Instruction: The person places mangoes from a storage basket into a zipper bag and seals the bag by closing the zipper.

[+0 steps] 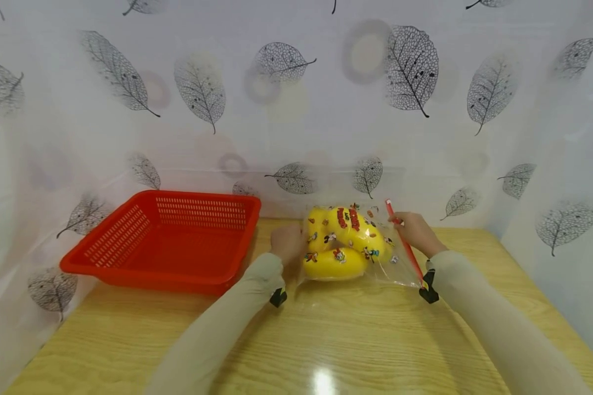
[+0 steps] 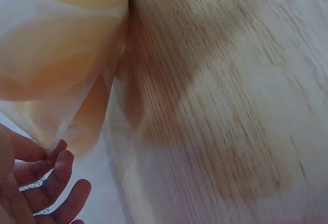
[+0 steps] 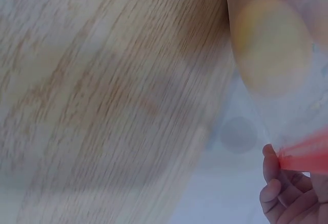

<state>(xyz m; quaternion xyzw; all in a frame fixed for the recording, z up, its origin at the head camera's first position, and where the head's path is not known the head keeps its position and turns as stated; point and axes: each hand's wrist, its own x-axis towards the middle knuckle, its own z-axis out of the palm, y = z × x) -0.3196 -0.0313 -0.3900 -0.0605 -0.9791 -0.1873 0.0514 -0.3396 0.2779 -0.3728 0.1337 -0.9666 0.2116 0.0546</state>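
Observation:
A clear plastic bag [image 1: 333,236] with small cartoon prints and red lettering is between my two hands, toward the back of the table. Inside it show plump, rounded yellow shapes [image 1: 335,264]. My left hand [image 1: 287,242] is at the bag's left end; in the left wrist view its thumb and forefinger pinch a corner of the film [image 2: 61,126], the other fingers loosely bent. A red strip [image 1: 409,251] runs along the bag's right edge. With thumb and fingers, my right hand [image 1: 416,233] pinches that edge near the strip's upper end.
To the left stands a red plastic basket [image 1: 178,281] with slotted walls, close by my left forearm. The wood-grain table [image 1: 356,334] runs back to a pale curtain [image 1: 326,120] printed with dark leaves, which also hangs at both sides.

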